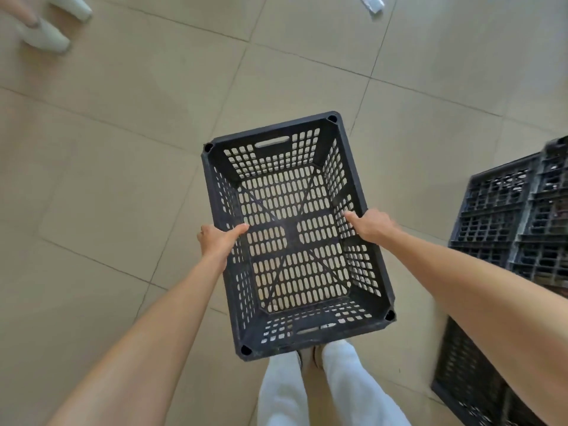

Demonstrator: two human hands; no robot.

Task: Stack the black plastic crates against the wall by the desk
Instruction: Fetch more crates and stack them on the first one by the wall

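I hold an empty black plastic crate (295, 235) with slotted walls and floor, open side up, above the tiled floor in front of my legs. My left hand (216, 239) grips its left long rim, thumb lying inside the wall. My right hand (370, 224) grips the right long rim, thumb inside as well. More black crates (519, 219) sit at the right edge of the view, seemingly bottom up, with another black crate (470, 382) lower right, partly hidden behind my right forearm.
Beige floor tiles (129, 155) spread to the left and ahead. Another person's feet in pale shoes (46, 35) stand at the top left. A small white object (373, 3) lies on the floor at the top edge. No wall or desk is in view.
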